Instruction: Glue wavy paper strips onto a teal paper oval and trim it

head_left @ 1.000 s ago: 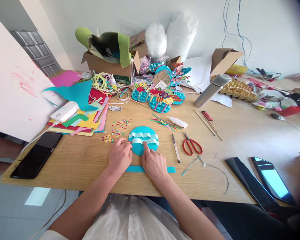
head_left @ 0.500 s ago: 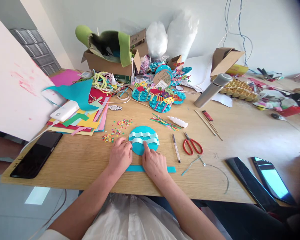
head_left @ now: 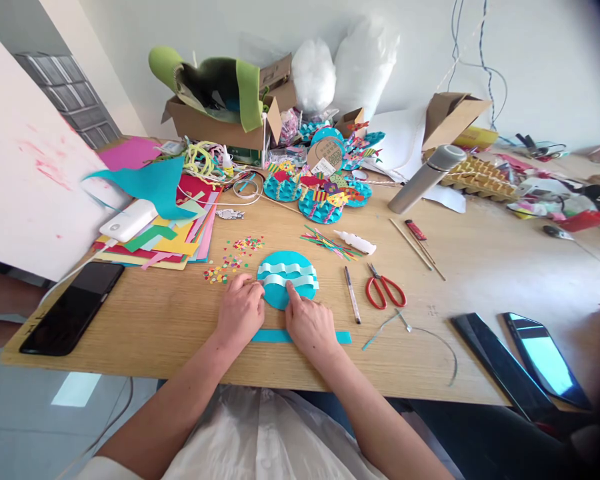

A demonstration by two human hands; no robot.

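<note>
While your left hand (head_left: 241, 308) curls at the left rim of the blue paper disc (head_left: 276, 298), fingers drawn in narrow, that disc lies flat on the wooden table (head_left: 180, 320), just about mid-frame. Are those fingertips gripping the end of the lower wavy strip (head_left: 275, 281)? Can't tell! Your right hand (head_left: 311, 327) has its index finger out straight, touching the same strip — the other fingers fold under, and whether they hold anything is hidden.

Across the surface now: confetti (head_left: 247, 245) scattered beyond your left hand, red-handled scissors (head_left: 380, 280) and a pen (head_left: 353, 295) lying right of centre, a glue bottle (head_left: 355, 242) just above them. Over at the left, a stack of coloured paper (head_left: 207, 233) and a black phone (head_left: 73, 310) near the table's edge. Up top — busy back there — a cardboard box (head_left: 215, 130) and puffy white bags (head_left: 316, 77) against the pale wall (head_left: 205, 23), with tiled floor (head_left: 20, 407) showing lower left.
</note>
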